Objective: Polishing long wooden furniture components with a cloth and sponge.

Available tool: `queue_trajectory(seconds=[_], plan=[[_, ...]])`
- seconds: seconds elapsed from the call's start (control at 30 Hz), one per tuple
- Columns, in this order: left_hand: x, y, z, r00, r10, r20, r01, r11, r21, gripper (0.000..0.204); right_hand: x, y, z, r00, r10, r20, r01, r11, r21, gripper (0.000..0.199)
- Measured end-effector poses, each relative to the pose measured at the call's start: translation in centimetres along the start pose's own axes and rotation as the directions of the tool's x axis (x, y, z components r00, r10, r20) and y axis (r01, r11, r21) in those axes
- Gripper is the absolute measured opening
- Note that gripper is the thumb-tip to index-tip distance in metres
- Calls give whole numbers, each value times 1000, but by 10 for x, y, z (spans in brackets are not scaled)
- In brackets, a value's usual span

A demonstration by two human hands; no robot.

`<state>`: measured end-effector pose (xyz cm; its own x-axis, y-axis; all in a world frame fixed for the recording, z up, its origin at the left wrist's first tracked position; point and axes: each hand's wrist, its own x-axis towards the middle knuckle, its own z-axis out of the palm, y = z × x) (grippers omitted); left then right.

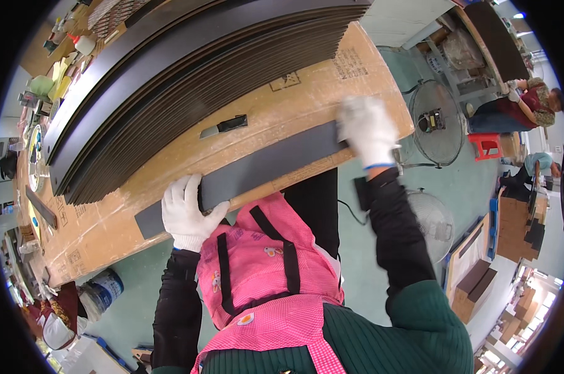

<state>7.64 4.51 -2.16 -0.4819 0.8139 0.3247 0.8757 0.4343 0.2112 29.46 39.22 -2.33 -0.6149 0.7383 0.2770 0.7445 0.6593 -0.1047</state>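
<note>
One board (266, 162), long, narrow, flat, plain, dark grey

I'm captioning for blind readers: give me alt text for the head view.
A person's white-gloved hands work at a long dark strip on a cardboard-covered table: the left hand rests on it; the right hand, motion-blurred, is at its right end. Beyond lie stacked dark panels.

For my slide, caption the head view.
Gloved left hand on dark board, blurred right hand at one end, stacked panels beyond.
</note>
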Motion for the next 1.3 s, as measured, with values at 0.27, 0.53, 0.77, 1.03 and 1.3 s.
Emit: queue_trajectory(seconds=[0.27,0.53,0.77,1.03,1.3], plan=[[-3,-2,2,1000,-16,1,16,1000,-20,81,31,29,-54,873,407,269,-453,881,137,30],[-1,-2,2,1000,-5,-1,5,1000,-1,80,37,52,-57,881,381,281,-338,922,-191,34],[-3,-2,3,1000,-4,6,4,1000,11,80,57,82,-61,895,139,425,-170,985,36,42],[-2,-2,3,1000,-6,-2,6,1000,4,80,66,81,-52,831,107,546,-235,957,169,46],[-2,-2,3,1000,0,6,0,1000,25,80,57,53,-57,856,149,495,-129,989,-74,36]])
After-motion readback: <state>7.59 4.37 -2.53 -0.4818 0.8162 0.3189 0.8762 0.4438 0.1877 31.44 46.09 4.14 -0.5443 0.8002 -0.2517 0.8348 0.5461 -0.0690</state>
